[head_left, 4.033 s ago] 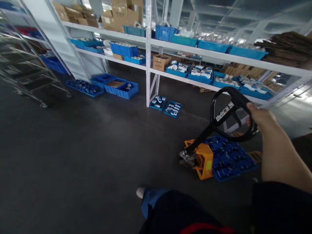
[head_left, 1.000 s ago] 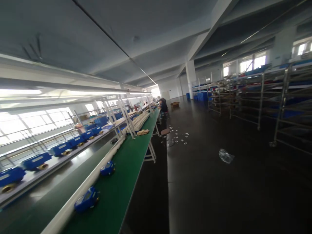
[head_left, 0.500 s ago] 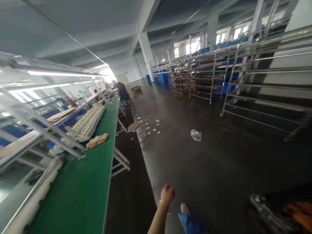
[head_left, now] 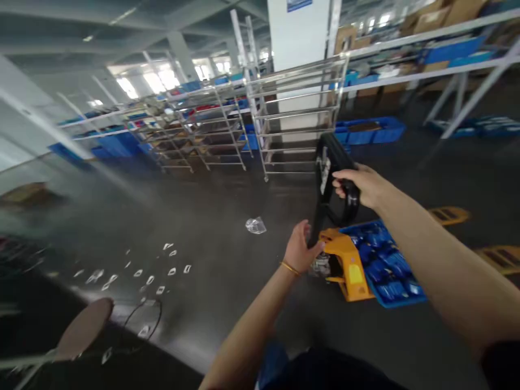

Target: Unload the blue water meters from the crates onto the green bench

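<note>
My right hand [head_left: 361, 185] is wrapped around the black loop handle [head_left: 352, 203] of a hand pallet truck. Beside the lower part of the handle's shaft is my left hand [head_left: 299, 249], its thumb spread away from the fingers; whether it touches the shaft is hard to tell. Below the handle stands the truck's orange-yellow body [head_left: 352, 271]. Just behind that body is a blue crate [head_left: 400, 304] filled with blue wrapped items. Part of the crate is hidden by my right forearm.
A round-topped stool [head_left: 83, 330] stands at lower left, with white scraps [head_left: 150, 280] scattered nearby. A clear plastic bag [head_left: 255, 225] lies on the floor. Metal rack trolleys [head_left: 298, 116] and blue bins [head_left: 376, 131] line the back. A yellow fork-shaped piece [head_left: 449, 215] lies at right.
The view has swung right, away from the green workbench. The pallet truck is now in front of me, with my right hand on its handle. My left hand has moved up beside the shaft.
</note>
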The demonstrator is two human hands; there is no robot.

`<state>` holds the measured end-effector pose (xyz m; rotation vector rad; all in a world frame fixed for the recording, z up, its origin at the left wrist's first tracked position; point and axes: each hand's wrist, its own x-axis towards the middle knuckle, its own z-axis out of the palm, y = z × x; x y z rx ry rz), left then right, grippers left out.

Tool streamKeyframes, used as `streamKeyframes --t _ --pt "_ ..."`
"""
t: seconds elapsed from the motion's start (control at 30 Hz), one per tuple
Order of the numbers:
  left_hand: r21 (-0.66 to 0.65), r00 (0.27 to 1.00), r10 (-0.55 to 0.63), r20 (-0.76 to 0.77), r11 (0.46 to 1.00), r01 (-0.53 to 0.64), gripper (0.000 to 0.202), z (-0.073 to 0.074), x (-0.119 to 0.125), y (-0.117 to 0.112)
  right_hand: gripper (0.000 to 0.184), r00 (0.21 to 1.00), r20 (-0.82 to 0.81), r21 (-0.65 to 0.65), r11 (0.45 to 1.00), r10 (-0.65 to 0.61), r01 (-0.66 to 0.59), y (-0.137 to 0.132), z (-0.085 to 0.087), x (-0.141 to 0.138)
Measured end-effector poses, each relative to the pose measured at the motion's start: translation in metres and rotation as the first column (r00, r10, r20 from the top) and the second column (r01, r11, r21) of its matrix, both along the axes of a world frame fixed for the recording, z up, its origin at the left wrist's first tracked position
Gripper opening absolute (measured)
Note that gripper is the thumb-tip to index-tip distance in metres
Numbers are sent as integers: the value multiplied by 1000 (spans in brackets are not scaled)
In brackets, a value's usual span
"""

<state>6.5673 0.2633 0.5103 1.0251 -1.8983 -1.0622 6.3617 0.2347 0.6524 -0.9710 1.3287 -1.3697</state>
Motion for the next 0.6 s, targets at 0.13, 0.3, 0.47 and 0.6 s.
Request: streamKeyframes --t 0.13,0.3,0.47,0.6 --pt "-155 990 -134 -35 980 128 88 14 8 -55 23 997 78 -25 1000 19 -17 -29 4 89" --pt "-43 951 -95 -293 995 86 49 24 54 -78 71 980 70 -156 969 -184 193 -28 -15 145" --pt "-44 925 49 -376 997 -71 47 40 146 -86 51 780 -45 101 774 -624 625 97 -105 111" --pt "-128 882 267 -389 932 -339 44 69 210 -105 24 552 -228 552 361 -802 752 257 -196 150"
